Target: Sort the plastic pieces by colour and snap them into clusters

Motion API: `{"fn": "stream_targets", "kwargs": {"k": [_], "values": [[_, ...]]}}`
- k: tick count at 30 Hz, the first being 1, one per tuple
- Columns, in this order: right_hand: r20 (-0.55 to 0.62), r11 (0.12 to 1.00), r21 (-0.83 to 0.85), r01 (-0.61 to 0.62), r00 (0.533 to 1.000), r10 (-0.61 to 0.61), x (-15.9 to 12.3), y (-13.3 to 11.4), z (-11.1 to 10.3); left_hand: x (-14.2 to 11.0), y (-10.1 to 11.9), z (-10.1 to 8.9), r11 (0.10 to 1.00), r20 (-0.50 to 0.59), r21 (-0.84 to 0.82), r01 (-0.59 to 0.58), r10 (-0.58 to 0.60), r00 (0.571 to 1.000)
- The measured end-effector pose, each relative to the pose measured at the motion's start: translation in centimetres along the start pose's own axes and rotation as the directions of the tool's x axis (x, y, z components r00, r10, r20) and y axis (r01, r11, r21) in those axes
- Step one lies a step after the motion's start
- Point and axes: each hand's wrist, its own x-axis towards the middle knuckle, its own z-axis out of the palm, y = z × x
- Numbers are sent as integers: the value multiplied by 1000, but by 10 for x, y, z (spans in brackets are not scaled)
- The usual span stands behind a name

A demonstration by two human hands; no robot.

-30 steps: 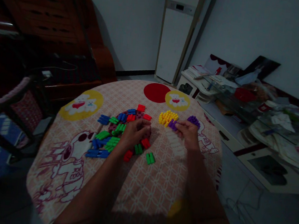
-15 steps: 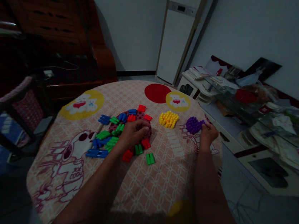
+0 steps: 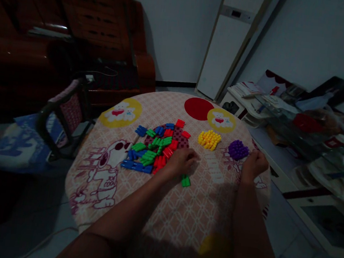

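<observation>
On the right side of the table my right hand [image 3: 255,165] is closed in a fist, just right of a cluster of purple plastic pieces [image 3: 238,150]. Whether anything is inside that fist is hidden. My left hand [image 3: 183,162] hovers at the right edge of a loose pile of toy blocks, fingers curled in; what they hold, if anything, does not show. Within the pile lie red blocks [image 3: 159,163], green blocks [image 3: 148,158] and blue blocks [image 3: 137,166]. One green block [image 3: 186,181] lies just below my left hand. Between the hands, farther back, sits a yellow cluster of pieces [image 3: 209,139].
A patterned cloth covers the round table [image 3: 179,229]. To the left stand a small chair [image 3: 65,112] and a wooden sofa [image 3: 108,34]. Along the right wall runs a cluttered low cabinet [image 3: 285,113]. At the back is a tall white appliance [image 3: 224,48].
The view has turned, shifting the scene rightward. My left hand has moved off the middle of the pile to its right edge. My right hand has come slightly away from the purple cluster.
</observation>
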Motion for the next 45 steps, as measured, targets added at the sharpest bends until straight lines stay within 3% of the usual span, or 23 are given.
{"fn": "stream_targets", "kwargs": {"k": [5,9,15,18,22,25,30,36,40,45], "values": [[243,966,257,24,966,-88,-40,-44,-4,-13,20,32,951,142,237,-197,167,976],[473,922,383,-59,870,-141,-77,-76,-8,-20,21,45,869,145,405,-284,246,958],[678,891,391,-230,727,-109,-109,-90,-4,-16,4,40,844,100,494,-208,183,978],[716,901,365,-235,690,-110,-119,-84,3,-11,-4,30,849,44,519,-96,85,995],[700,897,365,-249,709,-87,-125,-76,12,-10,-13,10,867,-19,499,13,-3,1000],[690,892,374,-256,719,-83,-125,-76,14,-10,-21,-7,888,-129,455,64,-6,992],[697,867,398,-300,713,-73,-124,-78,12,-10,-39,-38,921,-377,351,169,-26,926],[693,852,418,-315,717,-74,-124,-79,9,-15,-51,-74,968,-519,172,182,-68,852],[697,844,422,-331,714,-68,-124,-81,8,-18,-62,-88,978,-519,98,187,-110,847],[706,845,415,-338,706,-65,-123,-85,6,-21,-75,-95,946,-333,252,203,-112,936]]}}
